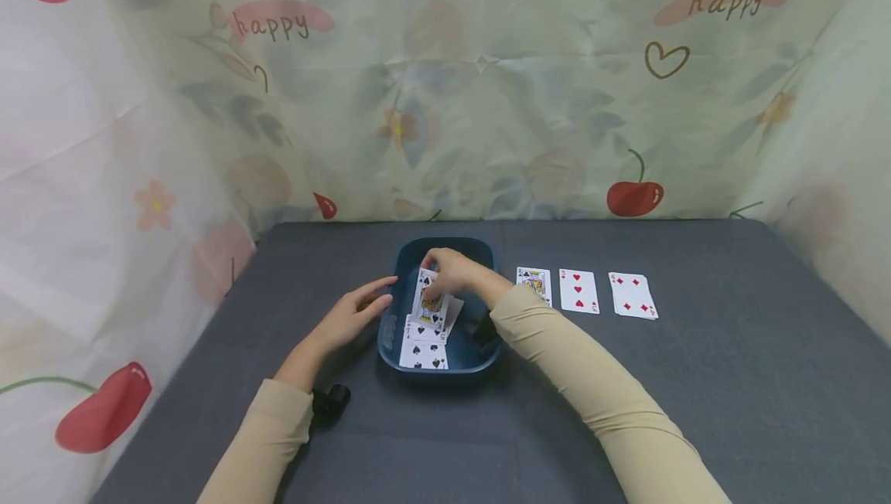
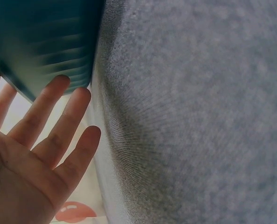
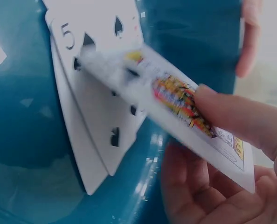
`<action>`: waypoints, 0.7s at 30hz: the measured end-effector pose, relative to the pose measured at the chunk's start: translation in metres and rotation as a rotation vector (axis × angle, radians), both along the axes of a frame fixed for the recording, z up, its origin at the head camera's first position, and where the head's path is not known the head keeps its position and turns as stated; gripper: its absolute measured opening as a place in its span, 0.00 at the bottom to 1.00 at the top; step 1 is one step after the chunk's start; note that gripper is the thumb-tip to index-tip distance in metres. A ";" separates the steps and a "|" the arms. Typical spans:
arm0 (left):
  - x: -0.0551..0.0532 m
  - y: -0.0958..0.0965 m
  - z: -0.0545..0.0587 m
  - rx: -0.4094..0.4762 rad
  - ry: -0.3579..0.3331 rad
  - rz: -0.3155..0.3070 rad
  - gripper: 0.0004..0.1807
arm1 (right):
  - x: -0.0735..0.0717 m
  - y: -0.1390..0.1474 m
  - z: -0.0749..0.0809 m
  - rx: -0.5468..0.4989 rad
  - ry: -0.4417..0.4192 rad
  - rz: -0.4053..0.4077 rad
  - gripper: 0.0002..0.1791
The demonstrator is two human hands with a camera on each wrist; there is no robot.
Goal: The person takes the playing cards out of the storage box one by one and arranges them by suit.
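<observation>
A blue plastic basket [image 1: 468, 355] stands on the dark cloth. Over its left half my right hand [image 1: 454, 272] pinches a face card [image 1: 428, 304] of spades, thumb on its face and fingers beneath, as the right wrist view shows. The card is tilted above other spade cards in the basket, among them a five of spades [image 3: 96, 98] and a further spade card [image 1: 423, 355] at the near end. My left hand [image 1: 346, 320] is at the basket's left side, fingers extended; whether the fingertips touch the wall I cannot tell.
Right of the basket lie a king [image 1: 543, 278], a three of hearts [image 1: 578, 291] and a four of diamonds [image 1: 632, 295] with another card under it. Patterned curtains [image 1: 480, 102] enclose the table's back and sides. A black device [image 1: 330, 403] is at my left wrist.
</observation>
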State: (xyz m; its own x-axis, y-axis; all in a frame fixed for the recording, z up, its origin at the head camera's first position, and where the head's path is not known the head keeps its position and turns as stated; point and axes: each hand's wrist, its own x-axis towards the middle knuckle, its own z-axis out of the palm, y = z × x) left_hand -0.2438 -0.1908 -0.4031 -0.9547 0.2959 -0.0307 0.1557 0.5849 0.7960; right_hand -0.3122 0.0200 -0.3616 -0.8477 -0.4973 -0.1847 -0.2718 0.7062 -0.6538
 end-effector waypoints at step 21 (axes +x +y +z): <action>0.002 0.001 0.001 -0.020 -0.005 0.022 0.26 | 0.005 0.047 0.030 -0.248 0.020 -0.053 0.20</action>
State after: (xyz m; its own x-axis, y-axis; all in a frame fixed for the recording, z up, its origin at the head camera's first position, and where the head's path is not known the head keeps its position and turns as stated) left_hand -0.2422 -0.1896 -0.4019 -0.9609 0.2737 -0.0413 0.1383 0.6039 0.7850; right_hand -0.3067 0.0673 -0.3317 -0.8759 -0.4804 -0.0458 -0.2533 0.5384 -0.8038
